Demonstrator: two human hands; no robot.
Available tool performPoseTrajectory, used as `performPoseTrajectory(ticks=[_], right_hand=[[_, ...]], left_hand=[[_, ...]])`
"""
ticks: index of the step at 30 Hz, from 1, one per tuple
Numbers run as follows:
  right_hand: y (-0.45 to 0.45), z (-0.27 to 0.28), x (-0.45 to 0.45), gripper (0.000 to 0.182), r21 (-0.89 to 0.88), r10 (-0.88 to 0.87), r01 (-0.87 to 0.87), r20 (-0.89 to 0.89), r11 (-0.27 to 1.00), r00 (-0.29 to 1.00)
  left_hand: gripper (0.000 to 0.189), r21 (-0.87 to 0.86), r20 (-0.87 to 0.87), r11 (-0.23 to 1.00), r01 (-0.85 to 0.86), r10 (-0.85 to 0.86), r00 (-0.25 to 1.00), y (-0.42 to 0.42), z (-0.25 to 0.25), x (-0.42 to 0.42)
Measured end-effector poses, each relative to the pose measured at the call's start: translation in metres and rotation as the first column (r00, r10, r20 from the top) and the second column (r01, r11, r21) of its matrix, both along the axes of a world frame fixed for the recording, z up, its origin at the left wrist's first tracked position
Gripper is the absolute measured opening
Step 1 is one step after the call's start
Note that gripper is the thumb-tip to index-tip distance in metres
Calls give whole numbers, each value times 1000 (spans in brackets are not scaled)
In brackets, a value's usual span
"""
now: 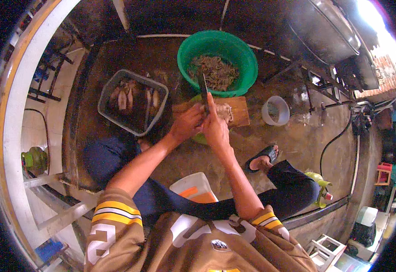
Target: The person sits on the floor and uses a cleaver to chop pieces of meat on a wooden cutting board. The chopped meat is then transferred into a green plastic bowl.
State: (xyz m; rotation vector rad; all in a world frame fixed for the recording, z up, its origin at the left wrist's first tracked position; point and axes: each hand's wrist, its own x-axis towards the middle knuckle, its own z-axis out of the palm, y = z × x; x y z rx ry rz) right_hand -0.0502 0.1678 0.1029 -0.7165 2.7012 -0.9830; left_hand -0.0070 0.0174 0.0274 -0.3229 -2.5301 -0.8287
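My right hand (216, 131) grips a knife (204, 83), its index finger laid along the blade, which points away from me over the near rim of a green plastic basin (251, 64). My left hand (188, 124) is close beside the knife with fingers bent; whether it holds anything is hidden. Both hands are above a wooden cutting board (241, 110). Pale brown, soft pieces of flesh (224, 112) lie on the board beside my right hand. A heap of similar cut pieces (216, 73) fills the basin's bottom.
To the left, a grey rectangular tub (158, 117) holds several elongated, squid-like pieces (123, 98) in dark liquid. A translucent round container (275, 114) stands right of the board on the wet floor. Near my legs is a white and orange container (194, 187). Something green shows beneath the board.
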Motion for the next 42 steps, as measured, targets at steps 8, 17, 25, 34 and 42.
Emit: performPoseTrajectory(ticks=[8,17,25,34,42], right_hand=[[60,10,46,82,122,-13,-7,160,993,987],[127,101,92,77,205,9,-97,390,974,921],[116,103,88,74,48,-3,-10,270,999,963],[75,71,70,80,65,-8,-5,192,998,981],[60,40,71,88,83,43,-52,108,995,993]], left_hand=[[21,122,-7,992,29,-29,1000,4,8,7],[20,-41,-94,998,-56,52,994,3,-11,3],[29,53,-119,999,7,-1,993,-4,-5,4],[26,23,-104,996,81,-78,991,-21,-11,11],[32,63,23,998,-26,25,999,-15,-8,18]])
